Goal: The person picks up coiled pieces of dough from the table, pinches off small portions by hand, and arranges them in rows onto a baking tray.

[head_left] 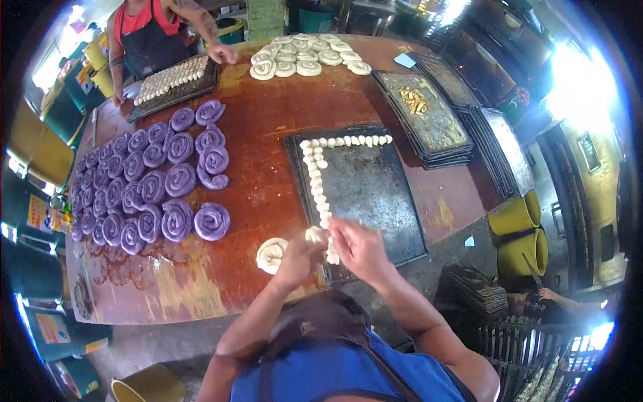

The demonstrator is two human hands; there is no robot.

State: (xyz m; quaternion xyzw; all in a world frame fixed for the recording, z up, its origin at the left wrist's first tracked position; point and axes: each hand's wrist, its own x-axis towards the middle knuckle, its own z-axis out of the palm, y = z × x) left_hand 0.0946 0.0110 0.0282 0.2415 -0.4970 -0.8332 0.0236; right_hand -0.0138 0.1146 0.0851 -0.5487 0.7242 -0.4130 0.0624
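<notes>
My left hand is closed around white dough, next to a coil of white dough on the wooden table. Close to its right, my right hand has its fingers pressed together at the near left edge of a dark tray; what they hold, if anything, is too small to tell. Small white dough pieces line the tray's left side, and a row of them runs along its far edge.
Purple dough coils cover the table's left side; white coils lie at the far edge. Stacked trays stand at the right. Across the table, a person stands by a filled tray. Another person is at the lower right.
</notes>
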